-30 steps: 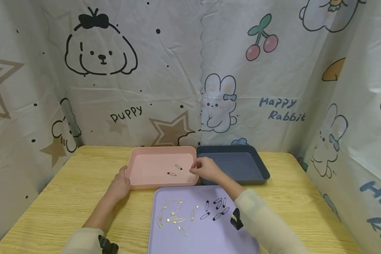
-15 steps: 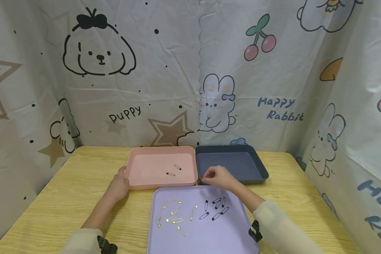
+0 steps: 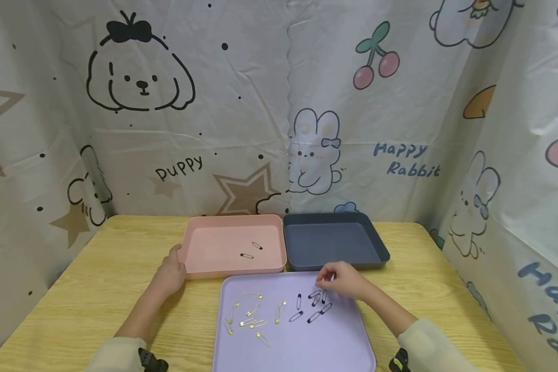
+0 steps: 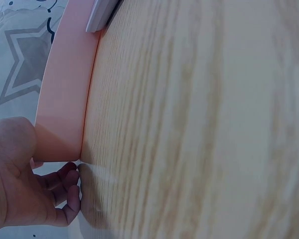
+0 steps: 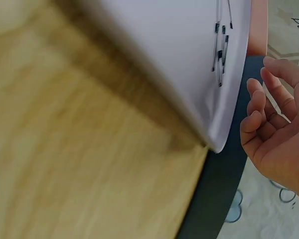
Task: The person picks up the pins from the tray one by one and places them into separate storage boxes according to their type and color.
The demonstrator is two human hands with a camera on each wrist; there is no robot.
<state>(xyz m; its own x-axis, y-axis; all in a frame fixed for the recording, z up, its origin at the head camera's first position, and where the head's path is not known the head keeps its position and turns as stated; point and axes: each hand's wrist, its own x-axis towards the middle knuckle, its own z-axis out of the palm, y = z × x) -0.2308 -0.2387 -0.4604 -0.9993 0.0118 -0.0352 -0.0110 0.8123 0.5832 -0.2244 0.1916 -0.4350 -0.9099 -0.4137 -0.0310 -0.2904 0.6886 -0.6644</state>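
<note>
My left hand (image 3: 169, 274) holds the left end of the pink tray (image 3: 232, 268). In the left wrist view, several fingers (image 4: 65, 191) curl beside that tray's corner; the thumb tip is hidden. Two black safety pins (image 3: 247, 256) lie inside the pink tray. Just above the far right part of the lilac tray (image 3: 307, 351) is my right hand (image 3: 344, 280), its fingers loosely bent, nothing visible between them. Several black safety pins (image 3: 314, 316) are below and beside its fingertips. A group of gold safety pins (image 3: 258, 324) lies on the lilac tray's left side.
A dark blue tray (image 3: 335, 240) stands against the pink tray's right side, behind the lilac one. All are on a wood-grain table (image 3: 74, 299). A printed curtain (image 3: 242, 119) hangs close behind and at both sides.
My right hand has moved from over the pink tray's right end, past the dark blue tray's front edge, to the black pins on the lilac tray. The left hand stays put.
</note>
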